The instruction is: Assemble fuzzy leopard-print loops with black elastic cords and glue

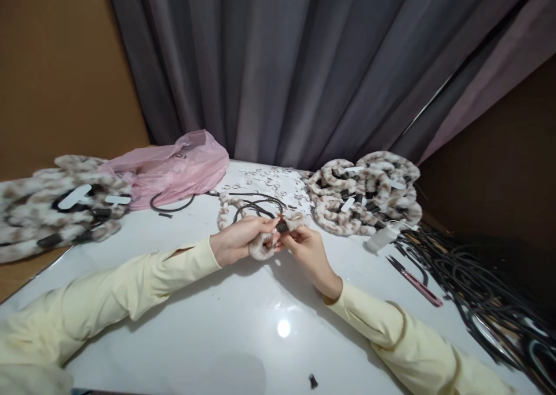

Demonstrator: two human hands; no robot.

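Note:
My left hand (240, 240) is closed, its fingertips pinching a furry white-and-brown strap (262, 249) near a dark ribbed piece (282, 226). From the other side my right hand (311, 258) grips the same strap beside that ribbed piece, thumb and fingers pressed together. Part of the strap curls below the fingers, and the exact join is hidden between them. Just behind the hands, thin black cord (256, 203) lies in loops, next to another furry length (224, 212).
Furry straps with white tags are heaped at left (26, 209) and right (336, 212). A pink plastic bag (186, 166), small bottle (384, 237), pink-handled snips (414, 282) and tangled black cords (486, 285) surround the white table (208, 337). A small black piece (313, 381) lies in front.

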